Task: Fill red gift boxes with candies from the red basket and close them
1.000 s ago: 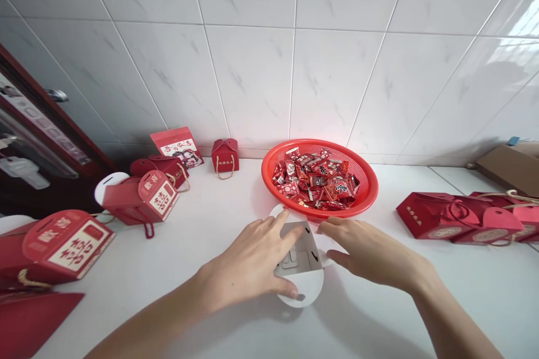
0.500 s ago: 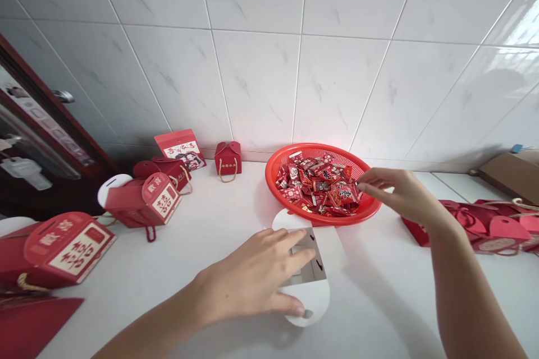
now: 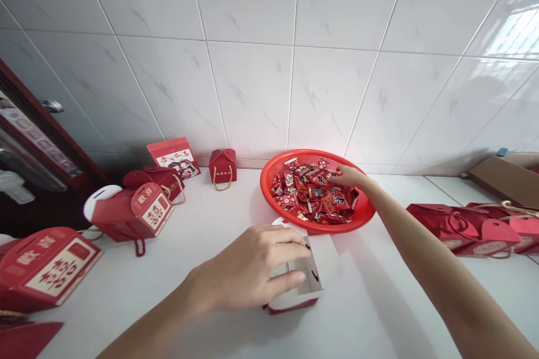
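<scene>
An open gift box [image 3: 309, 272], white inside with a red outer wall at its front, stands below the basket. My left hand [image 3: 259, 266] lies over its left side, fingers curved and apart, with the thumb above the opening. The palm hides part of the box. A red plastic basket [image 3: 269, 202] holds many small red wrapped candies [image 3: 314, 193]. My right hand [image 3: 351, 176] reaches over the basket's right rim, fingers closed together with the tips pinching at a wrapped candy [image 3: 336, 173] on the pile.
Closed red gift boxes [image 3: 135, 210] with cord handles line the left, and a small one [image 3: 223, 165] stands by the tiled wall. A printed red card [image 3: 174, 157] leans there. More red boxes [image 3: 463, 227] and a cardboard box [image 3: 505, 179] are at right.
My right hand has moved left and deeper into the basket. My left thumb has lifted off the front flap, which no longer sticks out; the red front wall now shows.
</scene>
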A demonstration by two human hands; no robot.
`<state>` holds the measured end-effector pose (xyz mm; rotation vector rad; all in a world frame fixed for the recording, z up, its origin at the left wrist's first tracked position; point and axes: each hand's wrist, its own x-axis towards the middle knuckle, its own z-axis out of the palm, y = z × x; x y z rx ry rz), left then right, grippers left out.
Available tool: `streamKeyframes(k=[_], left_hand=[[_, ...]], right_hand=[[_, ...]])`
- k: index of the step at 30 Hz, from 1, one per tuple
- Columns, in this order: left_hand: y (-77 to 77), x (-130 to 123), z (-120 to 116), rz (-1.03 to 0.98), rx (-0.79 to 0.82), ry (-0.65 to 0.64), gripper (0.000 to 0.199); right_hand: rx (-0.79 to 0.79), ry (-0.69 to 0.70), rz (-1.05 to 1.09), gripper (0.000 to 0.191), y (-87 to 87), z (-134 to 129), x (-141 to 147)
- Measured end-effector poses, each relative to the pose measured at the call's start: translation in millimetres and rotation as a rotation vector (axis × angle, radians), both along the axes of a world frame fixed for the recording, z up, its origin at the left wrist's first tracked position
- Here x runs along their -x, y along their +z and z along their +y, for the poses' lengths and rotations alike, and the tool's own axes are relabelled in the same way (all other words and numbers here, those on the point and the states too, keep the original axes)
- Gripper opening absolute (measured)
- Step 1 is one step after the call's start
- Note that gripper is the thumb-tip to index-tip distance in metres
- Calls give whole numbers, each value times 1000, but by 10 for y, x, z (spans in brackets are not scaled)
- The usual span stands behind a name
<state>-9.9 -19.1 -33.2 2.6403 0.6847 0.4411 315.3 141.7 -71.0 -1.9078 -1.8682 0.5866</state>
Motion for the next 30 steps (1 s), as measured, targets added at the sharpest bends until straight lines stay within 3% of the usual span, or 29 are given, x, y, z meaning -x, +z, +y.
streamKeyframes(k=[3,8,18,22,26,30], left_hand=[[-22,-2,79,-56,89,10,25],[-91,0,288,-199,200,40,22],[-251,-223,890,-440,197,187,17],[-263,-423,1151,-466,273,269,21],[-313,-536,1331,-525,362,399,24],[-363,-539,1326,-487,333,542,51]], right_hand=[[95,21,49,36,-49,-30,-32],[147,172,215,41,-34,-129,-24],[122,343,523,43,124,-268,46],[38,319,588,42,164,-357,138],[-75,208,528,34,116,-427,272],[-135,136,466,25,29,-477,348]])
